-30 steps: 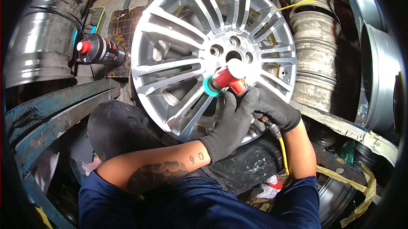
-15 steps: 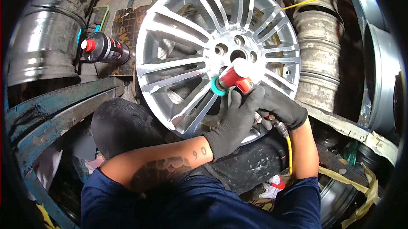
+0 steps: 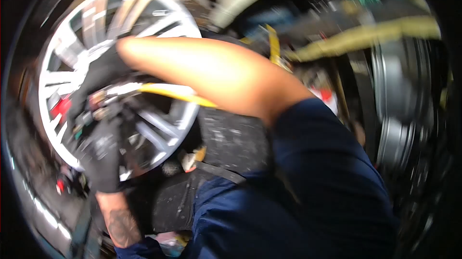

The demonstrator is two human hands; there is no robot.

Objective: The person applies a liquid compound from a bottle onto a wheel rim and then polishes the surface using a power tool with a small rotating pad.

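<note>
Blur runs through the whole head view. A silver multi-spoke alloy wheel (image 3: 168,21) lies at the left, under both gloved hands. My right hand (image 3: 103,69), in a black glove, reaches across the wheel and is closed round a small red air polisher (image 3: 61,110). A metal fitting joins the tool to a yellow air hose (image 3: 178,94), which passes under my right forearm. My left hand (image 3: 103,153), also gloved in black, is at the tool's lower side, fingers bent against it and smeared. A bit of teal shows beside those fingers; the pad's face is hidden.
More silver wheels (image 3: 402,81) are stacked on the right. Yellowish tape (image 3: 370,35) runs along a bar at the upper right. A dark bottle with a red cap (image 3: 60,187) is at the lower left. My knee in dark trousers (image 3: 233,138) is beside the wheel.
The view has swung round to the right, so the wheel now appears further left and turned. Both hands and the polisher have shifted left in view, my right forearm now stretched across the wheel.
</note>
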